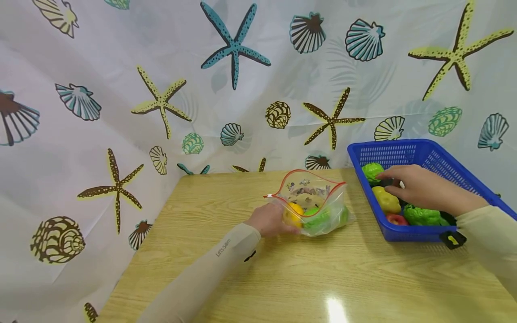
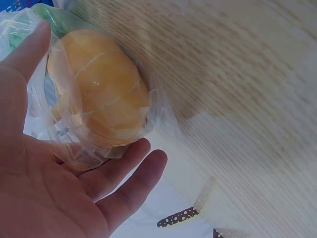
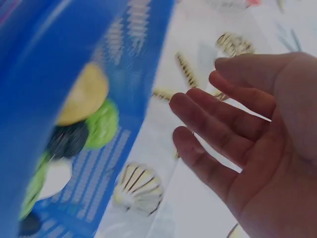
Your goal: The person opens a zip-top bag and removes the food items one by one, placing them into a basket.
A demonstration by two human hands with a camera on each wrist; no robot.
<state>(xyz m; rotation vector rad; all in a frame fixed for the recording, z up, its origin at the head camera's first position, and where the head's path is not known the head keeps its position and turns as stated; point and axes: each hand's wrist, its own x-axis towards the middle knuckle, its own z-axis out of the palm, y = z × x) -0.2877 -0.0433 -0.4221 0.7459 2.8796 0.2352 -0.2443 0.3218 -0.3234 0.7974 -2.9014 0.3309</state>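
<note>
My left hand (image 1: 274,220) holds the left side of a clear zip bag (image 1: 337,224) with a red seal, its mouth spread wide. The thumb and fingers curve about the plastic. Inside the bag lie a round orange fruit (image 2: 99,89) and green produce (image 1: 317,220). Over the left part of a blue basket (image 1: 397,233) hovers my right hand (image 1: 416,186), fingers slightly bent and nothing between them in the right wrist view. Below it in the basket are a yellow fruit (image 1: 386,200), a red apple (image 1: 397,219), a bright green vegetable (image 1: 371,172) and a bumpy dark green vegetable (image 1: 422,216).
Both the bag and the basket stand on a light wooden table (image 1: 282,278). A white curtain (image 1: 258,107) printed with starfish and shells hangs behind and to the left. A small black piece (image 1: 452,240) with a yellow mark shows at the basket's front corner.
</note>
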